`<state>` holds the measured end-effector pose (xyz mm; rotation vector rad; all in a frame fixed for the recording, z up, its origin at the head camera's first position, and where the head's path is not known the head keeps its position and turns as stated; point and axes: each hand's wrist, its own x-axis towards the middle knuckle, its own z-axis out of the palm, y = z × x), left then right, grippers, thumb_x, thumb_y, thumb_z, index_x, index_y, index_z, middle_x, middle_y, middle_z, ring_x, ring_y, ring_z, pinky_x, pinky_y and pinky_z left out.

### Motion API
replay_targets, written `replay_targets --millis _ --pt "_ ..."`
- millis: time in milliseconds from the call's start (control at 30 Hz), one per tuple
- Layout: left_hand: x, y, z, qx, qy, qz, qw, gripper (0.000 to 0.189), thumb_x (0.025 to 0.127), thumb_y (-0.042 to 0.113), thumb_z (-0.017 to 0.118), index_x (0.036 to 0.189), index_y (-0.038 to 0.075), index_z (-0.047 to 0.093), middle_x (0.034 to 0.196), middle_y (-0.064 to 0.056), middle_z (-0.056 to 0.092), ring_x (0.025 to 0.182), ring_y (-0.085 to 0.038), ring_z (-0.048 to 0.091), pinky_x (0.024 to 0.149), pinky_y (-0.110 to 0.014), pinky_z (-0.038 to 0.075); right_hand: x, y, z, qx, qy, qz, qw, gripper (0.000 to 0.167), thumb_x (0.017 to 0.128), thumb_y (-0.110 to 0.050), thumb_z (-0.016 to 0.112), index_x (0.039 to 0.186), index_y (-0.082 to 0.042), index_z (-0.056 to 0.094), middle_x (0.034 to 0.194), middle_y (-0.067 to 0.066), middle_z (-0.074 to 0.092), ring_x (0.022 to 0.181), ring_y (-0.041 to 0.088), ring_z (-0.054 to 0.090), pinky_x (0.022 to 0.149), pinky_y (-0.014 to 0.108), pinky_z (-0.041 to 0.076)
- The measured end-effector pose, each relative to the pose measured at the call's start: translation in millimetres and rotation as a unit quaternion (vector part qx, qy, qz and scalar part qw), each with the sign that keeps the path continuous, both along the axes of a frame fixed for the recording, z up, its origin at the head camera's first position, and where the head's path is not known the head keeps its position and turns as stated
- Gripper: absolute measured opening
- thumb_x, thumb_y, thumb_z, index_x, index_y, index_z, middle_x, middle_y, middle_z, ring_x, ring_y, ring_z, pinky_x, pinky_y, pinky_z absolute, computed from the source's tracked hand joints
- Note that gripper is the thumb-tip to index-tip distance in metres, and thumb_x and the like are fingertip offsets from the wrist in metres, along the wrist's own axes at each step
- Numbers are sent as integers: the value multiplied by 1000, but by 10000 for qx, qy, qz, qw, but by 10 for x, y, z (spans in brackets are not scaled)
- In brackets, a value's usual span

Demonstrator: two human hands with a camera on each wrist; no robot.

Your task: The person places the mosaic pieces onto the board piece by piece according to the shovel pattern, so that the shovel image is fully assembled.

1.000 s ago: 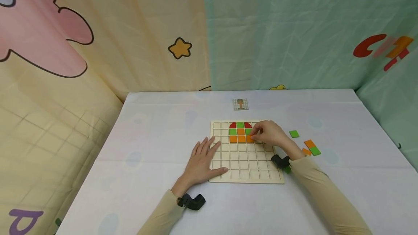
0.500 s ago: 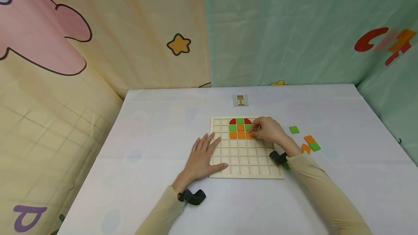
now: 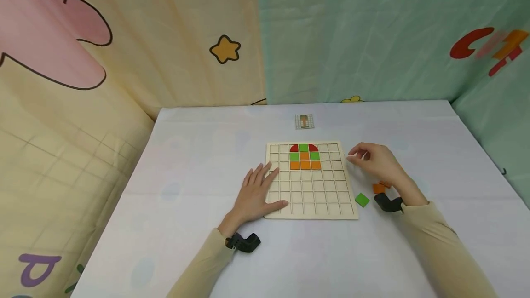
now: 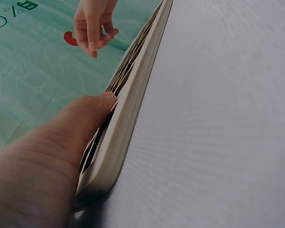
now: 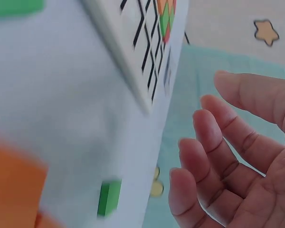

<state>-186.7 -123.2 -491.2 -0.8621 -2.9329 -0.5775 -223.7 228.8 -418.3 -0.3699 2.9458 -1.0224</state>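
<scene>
My left hand (image 3: 256,197) lies spread over the left edge of a pale wooden grid board (image 3: 310,201); its thumb (image 4: 88,111) rests along the near side in the left wrist view. Near the board's top, red rounded corner pieces, green tiles and orange tiles (image 3: 305,165) form a block three cells wide. Off the board's right edge hovers my right hand (image 3: 378,162), its fingers loosely bent and nothing between thumb and fingertips in the right wrist view. Below it lie loose orange tiles (image 3: 378,188) and a green tile (image 3: 362,200).
Behind the board lies a small card (image 3: 304,121) with a printed grid pattern. Another green tile (image 5: 109,197) shows in the right wrist view. The white-covered table (image 3: 198,151) ends against patterned curtains (image 3: 331,36). Each wrist wears a black camera (image 3: 244,243).
My right hand has let go of the orange tile at the right end of the third row and moved right, off the board. My left hand stays on the board.
</scene>
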Motion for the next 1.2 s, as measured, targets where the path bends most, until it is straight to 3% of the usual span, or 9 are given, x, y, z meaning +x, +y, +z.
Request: replay_targets --millis 267,467,733,1200 --pt "-12 6 1 -60 -17 48 10000 91 83 66 54 151 14 25 156 -10 14 142 -29 7 113 -44 1 170 526 29 231 -36 -864 9960 30 92 -32 63 99 -3 67 84 8 58 75 25 51 56 35 42" --pt "-15 -3 15 -76 -130 157 9998 91 82 66 54 152 15 24 157 -8 12 143 -28 4 112 -42 -1 219 719 -26 515 -435 -985 9929 31 89 -27 66 101 1 66 85 8 58 78 27 52 60 35 41" --pt "-17 6 -7 10 -106 37 9999 91 83 66 53 152 14 24 157 -9 13 143 -29 5 112 -44 0 253 830 -93 950 -1052 -1052 9843 61 84 -51 66 104 6 60 94 18 61 82 32 55 64 36 41" --pt "-10 2 -37 50 -10 3 10000 91 83 67 53 151 15 25 157 -9 14 142 -29 7 112 -44 1 194 808 -97 1020 -1405 -1118 9785 55 83 -47 68 95 5 58 87 16 60 76 29 53 61 35 38"
